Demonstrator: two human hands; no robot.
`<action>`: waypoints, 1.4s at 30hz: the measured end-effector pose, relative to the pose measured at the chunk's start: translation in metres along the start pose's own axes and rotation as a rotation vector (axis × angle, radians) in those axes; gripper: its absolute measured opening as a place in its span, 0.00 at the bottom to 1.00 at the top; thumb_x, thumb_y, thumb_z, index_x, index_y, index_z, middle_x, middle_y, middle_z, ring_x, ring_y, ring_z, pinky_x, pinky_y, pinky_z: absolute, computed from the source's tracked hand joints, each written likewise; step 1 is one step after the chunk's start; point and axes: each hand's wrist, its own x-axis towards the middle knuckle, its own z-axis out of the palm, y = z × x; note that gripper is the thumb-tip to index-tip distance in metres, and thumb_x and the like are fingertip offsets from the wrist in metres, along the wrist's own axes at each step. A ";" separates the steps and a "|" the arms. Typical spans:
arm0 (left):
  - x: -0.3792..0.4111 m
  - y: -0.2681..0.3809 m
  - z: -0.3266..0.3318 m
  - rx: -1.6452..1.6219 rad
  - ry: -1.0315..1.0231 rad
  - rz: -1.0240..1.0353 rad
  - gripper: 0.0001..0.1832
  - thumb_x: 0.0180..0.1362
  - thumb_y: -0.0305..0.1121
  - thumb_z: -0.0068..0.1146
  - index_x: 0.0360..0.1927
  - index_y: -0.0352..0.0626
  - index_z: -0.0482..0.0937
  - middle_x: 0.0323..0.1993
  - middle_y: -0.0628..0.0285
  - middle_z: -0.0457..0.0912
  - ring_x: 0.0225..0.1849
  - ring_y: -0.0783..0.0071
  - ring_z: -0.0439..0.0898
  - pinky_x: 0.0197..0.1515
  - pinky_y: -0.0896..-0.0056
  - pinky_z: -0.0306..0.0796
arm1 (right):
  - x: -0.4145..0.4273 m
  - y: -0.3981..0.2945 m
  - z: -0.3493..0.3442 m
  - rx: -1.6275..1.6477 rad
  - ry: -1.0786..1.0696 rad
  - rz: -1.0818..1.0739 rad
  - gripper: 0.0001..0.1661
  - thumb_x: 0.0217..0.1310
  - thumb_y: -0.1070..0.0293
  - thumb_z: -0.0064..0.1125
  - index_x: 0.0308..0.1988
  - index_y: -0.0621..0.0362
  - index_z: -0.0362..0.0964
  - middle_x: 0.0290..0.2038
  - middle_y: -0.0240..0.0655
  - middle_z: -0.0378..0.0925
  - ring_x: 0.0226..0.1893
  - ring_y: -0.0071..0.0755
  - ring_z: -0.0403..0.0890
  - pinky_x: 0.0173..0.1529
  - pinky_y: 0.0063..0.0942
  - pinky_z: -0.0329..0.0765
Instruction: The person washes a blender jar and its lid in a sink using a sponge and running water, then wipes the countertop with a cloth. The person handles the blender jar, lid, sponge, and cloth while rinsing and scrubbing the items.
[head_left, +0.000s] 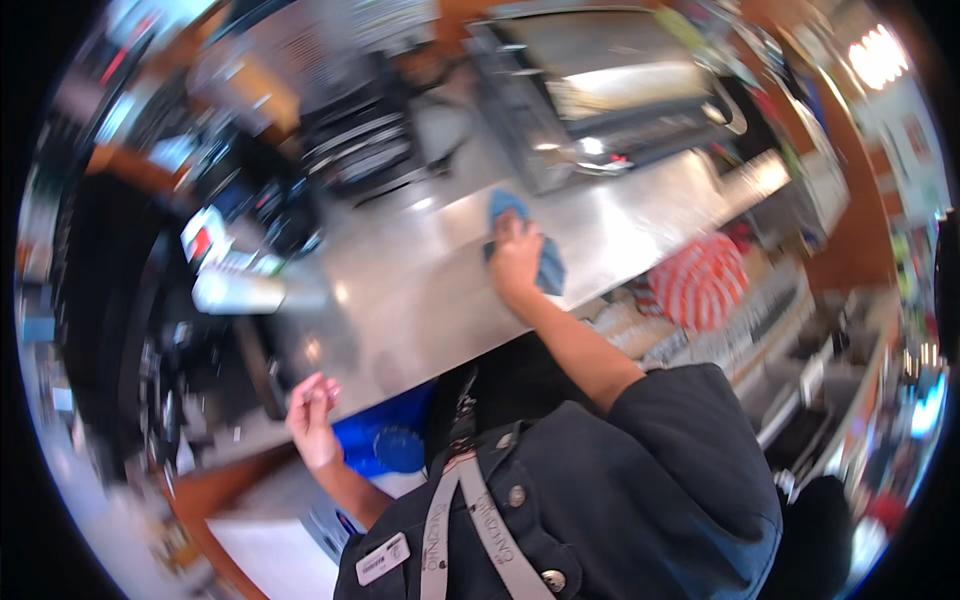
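My right hand (516, 255) presses a blue cloth (551, 270) against a shiny metal counter (420, 300). Part of the cloth sticks out past the fingertips, and another part hangs out beside the wrist. My left hand (311, 409) is over the near left corner of the counter, its fingers half curled. Blur hides whether anything is between those fingers.
A metal appliance with a flat lid (622, 67) stands at the back of the counter. Left of it is a black device (367, 142). A whitish cylinder (236, 291) lies at the left. Red-and-white striped material (697, 281) sits below the right edge, and a blue container (390, 435) below the front.
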 end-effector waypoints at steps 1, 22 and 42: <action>-0.010 -0.004 -0.008 -0.060 0.063 -0.004 0.12 0.57 0.28 0.49 0.44 0.35 0.72 0.33 0.58 0.78 0.34 0.74 0.76 0.38 0.77 0.69 | 0.004 -0.019 0.002 0.000 0.041 0.004 0.29 0.39 0.75 0.50 0.49 0.60 0.67 0.53 0.37 0.64 0.45 0.50 0.64 0.47 0.42 0.64; -0.047 -0.023 0.027 -0.160 -0.003 -0.093 0.11 0.59 0.30 0.46 0.43 0.36 0.72 0.33 0.59 0.77 0.32 0.76 0.75 0.34 0.80 0.68 | -0.081 -0.116 -0.014 0.470 -0.285 -1.019 0.30 0.51 0.64 0.44 0.55 0.58 0.61 0.61 0.34 0.57 0.64 0.39 0.51 0.63 0.41 0.50; -0.111 0.023 0.308 -0.033 -0.105 -0.129 0.06 0.58 0.27 0.46 0.36 0.38 0.73 0.28 0.62 0.75 0.28 0.77 0.72 0.32 0.79 0.67 | 0.067 0.343 -0.108 0.010 -0.044 0.121 0.32 0.56 0.60 0.41 0.60 0.59 0.53 0.62 0.37 0.53 0.66 0.41 0.44 0.64 0.51 0.43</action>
